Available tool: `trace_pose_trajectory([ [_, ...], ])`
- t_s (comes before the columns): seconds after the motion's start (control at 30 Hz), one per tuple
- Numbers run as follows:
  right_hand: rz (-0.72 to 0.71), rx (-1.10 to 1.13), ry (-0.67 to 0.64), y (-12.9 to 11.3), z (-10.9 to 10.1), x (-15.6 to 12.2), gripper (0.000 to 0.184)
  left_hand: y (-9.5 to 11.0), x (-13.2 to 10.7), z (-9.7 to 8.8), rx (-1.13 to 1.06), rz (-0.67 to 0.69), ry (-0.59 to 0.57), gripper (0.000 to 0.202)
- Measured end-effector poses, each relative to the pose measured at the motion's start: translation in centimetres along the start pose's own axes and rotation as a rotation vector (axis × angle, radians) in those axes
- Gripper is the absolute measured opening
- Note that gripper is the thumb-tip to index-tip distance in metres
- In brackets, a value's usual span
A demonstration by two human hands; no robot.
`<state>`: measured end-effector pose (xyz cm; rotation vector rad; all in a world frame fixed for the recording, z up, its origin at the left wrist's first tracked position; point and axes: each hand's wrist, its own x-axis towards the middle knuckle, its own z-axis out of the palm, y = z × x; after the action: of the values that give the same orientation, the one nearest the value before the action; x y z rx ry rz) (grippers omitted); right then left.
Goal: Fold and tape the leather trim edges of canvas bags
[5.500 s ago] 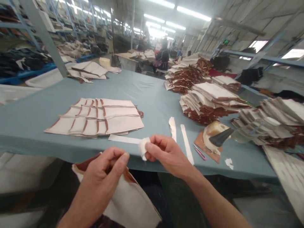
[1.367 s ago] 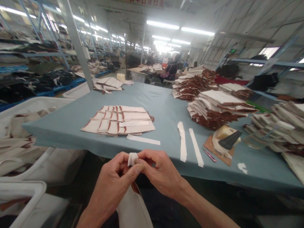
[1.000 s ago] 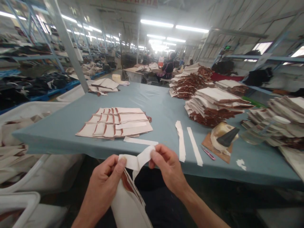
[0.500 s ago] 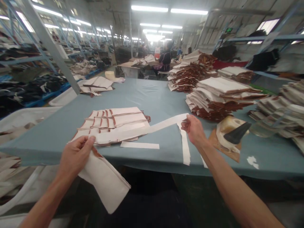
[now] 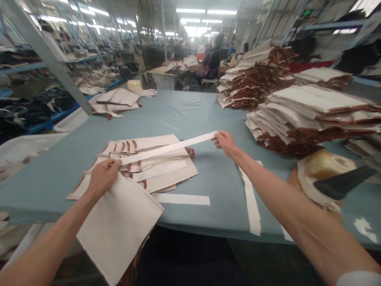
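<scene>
My left hand (image 5: 104, 174) is closed at the table's near side, pinching one end of a white strip (image 5: 169, 147) together with a cream fabric panel (image 5: 119, 226) that hangs over the edge. My right hand (image 5: 225, 143) pinches the strip's other end, so it stretches fairly straight between both hands. Below it lie several overlapping cream panels (image 5: 186, 171) with brown edges. A second strip (image 5: 160, 171) rests on those panels. Another strip (image 5: 184, 199) lies on the blue-green table cover (image 5: 205, 115), and a longer one (image 5: 251, 198) lies beneath my right forearm.
Tall piles of folded fabric (image 5: 315, 115) stand at the right. Before them sits a yellowish roll (image 5: 327, 165) with a dark cone-shaped piece (image 5: 345, 182). Smaller fabric pieces (image 5: 116, 99) lie at the far left. A person (image 5: 212, 59) sits at a table beyond.
My right hand has moved left and nearer my left hand; the strip is apart from the long piece at the right. The hanging panel has swung down and left, showing more of its face.
</scene>
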<state>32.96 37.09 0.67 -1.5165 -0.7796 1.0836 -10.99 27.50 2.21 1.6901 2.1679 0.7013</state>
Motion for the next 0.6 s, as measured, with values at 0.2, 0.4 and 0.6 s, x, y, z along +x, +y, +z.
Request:
trace_pose_trajectory([
  [0.2, 0.037, -0.113, 0.060, 1.5, -0.1, 2.5, 0.034, -0.8, 0.3, 1.8, 0.012, -0.197, -0.072, 0.034],
  [0.4, -0.076, -0.061, -0.006, -2.2, 0.0, 1.8, 0.016, -0.9, 0.4, 0.4, -0.003, -0.294, -0.006, 0.037],
  [0.6, -0.212, 0.004, -0.176, -6.5, 1.2, -4.2, 0.023, -0.5, -2.9, -3.1, -0.043, -0.266, 0.090, 0.031],
])
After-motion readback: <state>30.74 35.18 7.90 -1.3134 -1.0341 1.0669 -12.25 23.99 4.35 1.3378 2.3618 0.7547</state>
